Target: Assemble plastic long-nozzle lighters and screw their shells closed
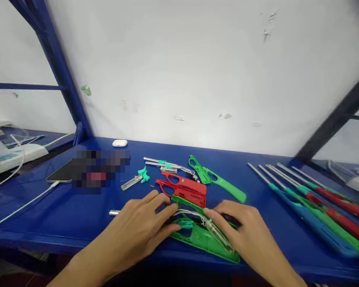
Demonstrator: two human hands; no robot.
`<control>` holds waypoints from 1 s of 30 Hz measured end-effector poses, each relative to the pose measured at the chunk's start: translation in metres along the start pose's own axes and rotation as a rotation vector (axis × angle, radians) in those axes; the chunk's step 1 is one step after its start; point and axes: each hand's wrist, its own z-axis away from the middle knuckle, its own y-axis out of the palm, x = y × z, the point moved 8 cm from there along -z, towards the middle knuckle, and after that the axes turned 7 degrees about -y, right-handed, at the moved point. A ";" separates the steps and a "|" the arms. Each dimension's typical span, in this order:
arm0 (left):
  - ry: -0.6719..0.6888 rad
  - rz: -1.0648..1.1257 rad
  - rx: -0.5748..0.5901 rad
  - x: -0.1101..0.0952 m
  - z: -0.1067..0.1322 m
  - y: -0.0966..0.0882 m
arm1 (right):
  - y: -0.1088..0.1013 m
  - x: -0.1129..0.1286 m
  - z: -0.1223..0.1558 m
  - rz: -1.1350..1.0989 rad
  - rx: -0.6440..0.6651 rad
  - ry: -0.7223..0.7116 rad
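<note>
At the front of the table lies a green lighter shell half (200,241). A clear fuel tank (219,235) slants over it, with white wires (188,212) at its upper end. My left hand (143,223) is closed at the shell's left end, its thumb by a teal trigger (184,223). The end of a metal tube (114,213) sticks out left of that hand. My right hand (242,223) is closed at the tank's upper end, its fingertips by a second green shell half (190,202); its other fingers are partly hidden.
Red shell halves (188,191) and green ones (227,187) lie behind my hands. Metal tubes with wires (161,163) and a clear tank (131,182) lie further left. Several long lighters (311,207) line the right side. A phone (64,171) with a cable and a white case (120,143) are at left.
</note>
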 end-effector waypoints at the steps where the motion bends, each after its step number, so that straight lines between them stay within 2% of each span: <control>1: -0.004 0.029 0.015 0.001 -0.003 0.002 | 0.000 0.000 0.001 0.011 -0.004 -0.004; 4: -0.013 0.094 0.038 0.002 -0.010 0.006 | 0.000 -0.001 0.003 0.025 -0.006 -0.001; 9: -0.018 0.112 0.007 0.004 -0.014 0.004 | 0.003 -0.004 0.003 -0.038 0.024 0.041; 16: 0.006 0.060 -0.146 0.007 -0.016 -0.005 | 0.002 -0.010 0.002 -0.025 0.005 0.077; 23: 0.014 0.034 -0.225 0.009 -0.018 -0.005 | -0.001 -0.018 0.002 0.009 -0.046 0.090; 30: -0.057 0.031 -0.325 0.032 -0.013 -0.022 | -0.006 -0.025 0.006 0.075 -0.086 0.127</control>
